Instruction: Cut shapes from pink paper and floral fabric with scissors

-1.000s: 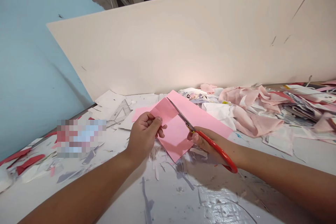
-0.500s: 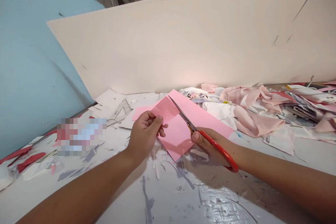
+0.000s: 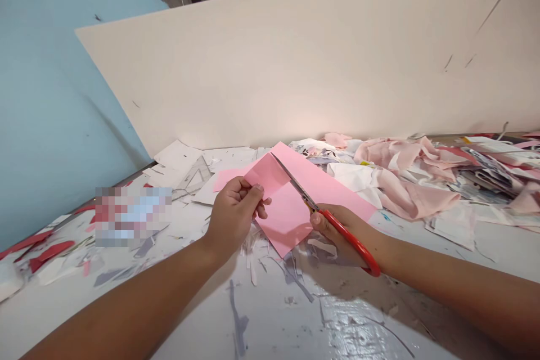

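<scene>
Red-handled scissors [image 3: 327, 216] lie diagonal, tips pointing away, leftward.

Scissors [image 3: 311, 203] barred gap betw. L hand [image 3: 233, 208] & R hand [image 3: 354, 222]. Air abv was open, but upright panel [image 3: 295, 67] blocked far side. Scrap pile [image 3: 415, 197] crowded R; betw. forearms, passable over flat scraps [image 3: 239, 326].

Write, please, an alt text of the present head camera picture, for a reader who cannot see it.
A left hand pinches a small pink piece while the right hand holds red-handled scissors, blades along its edge. Below lies a larger pink sheet on a white table strewn with scraps.
</scene>
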`<state>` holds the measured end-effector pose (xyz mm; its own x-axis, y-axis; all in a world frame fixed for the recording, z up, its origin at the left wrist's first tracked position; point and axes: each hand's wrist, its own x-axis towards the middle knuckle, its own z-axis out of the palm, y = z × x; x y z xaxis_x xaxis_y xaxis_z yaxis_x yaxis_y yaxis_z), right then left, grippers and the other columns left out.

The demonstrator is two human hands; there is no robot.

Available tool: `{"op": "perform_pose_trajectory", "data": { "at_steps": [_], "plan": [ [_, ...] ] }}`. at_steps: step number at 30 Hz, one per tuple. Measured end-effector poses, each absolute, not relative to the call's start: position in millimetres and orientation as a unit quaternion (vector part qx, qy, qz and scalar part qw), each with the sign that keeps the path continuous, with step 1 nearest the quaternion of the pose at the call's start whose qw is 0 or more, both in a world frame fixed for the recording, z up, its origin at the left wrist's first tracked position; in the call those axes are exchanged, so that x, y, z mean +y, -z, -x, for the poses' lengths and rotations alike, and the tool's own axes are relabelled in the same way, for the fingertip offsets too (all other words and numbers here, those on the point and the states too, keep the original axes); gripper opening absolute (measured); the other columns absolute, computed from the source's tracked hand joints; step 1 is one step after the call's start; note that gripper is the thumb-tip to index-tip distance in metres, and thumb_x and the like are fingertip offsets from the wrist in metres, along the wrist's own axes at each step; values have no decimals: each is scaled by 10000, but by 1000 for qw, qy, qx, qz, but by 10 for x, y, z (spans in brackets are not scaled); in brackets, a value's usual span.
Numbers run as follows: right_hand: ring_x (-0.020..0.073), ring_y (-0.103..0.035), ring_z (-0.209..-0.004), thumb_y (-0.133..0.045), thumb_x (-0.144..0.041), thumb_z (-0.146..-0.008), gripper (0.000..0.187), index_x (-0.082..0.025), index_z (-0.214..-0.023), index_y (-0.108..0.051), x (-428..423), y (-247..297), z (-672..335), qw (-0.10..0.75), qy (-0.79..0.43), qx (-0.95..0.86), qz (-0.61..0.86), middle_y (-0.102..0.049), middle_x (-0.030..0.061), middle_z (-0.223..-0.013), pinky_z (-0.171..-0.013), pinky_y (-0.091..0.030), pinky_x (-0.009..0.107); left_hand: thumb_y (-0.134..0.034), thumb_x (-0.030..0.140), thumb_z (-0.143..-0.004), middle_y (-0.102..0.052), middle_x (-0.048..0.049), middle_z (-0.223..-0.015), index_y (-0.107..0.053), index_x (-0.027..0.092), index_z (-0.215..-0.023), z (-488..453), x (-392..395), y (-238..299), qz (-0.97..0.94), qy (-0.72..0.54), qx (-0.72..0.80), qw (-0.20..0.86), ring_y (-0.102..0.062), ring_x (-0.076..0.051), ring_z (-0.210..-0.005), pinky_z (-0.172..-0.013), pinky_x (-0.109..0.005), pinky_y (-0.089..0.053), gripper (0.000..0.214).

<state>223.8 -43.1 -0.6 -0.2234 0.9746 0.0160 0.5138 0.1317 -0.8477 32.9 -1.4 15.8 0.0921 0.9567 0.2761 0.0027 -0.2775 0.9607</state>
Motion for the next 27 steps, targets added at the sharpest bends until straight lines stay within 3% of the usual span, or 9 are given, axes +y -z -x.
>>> {"op": "perform_pose_trajectory", "data": {
  "at_steps": [6, 17, 27],
  "plan": [
    [86, -238, -486, -320, -675, -745, 509, -192, -586, -282, -438, 9, -2242, 295, -359, -692, 553, -287, -45, -534, -455, -220, 238, -566, 328, -735, -546, 36, -458, -513, 176, -675, -326, -20, -156, -587, -538, 417, 438, -609, -127, -583, -514, -190, -433, 172],
    [87, -375, -404, -447, -572, -741, 443, -192, -559, -312, -433, -66, -2255, 248, -346, -690, 586, -321, -51, -493, -415, -292, 238, -573, 325, -717, -546, 32, -464, -503, 175, -654, -327, -19, -143, -580, -540, 419, 444, -604, -130, -568, -521, -209, -440, 177],
    [94, -377, -405, -487, -524, -735, 389, -191, -578, -362, -411, 64, -2260, 274, -360, -674, 584, -345, -49, -505, -403, -313, 244, -585, 323, -707, -515, 34, -431, -478, 175, -629, -324, 6, -119, -563, -540, 408, 474, -603, -139, -585, -519, -205, -429, 198]
  ]
}}
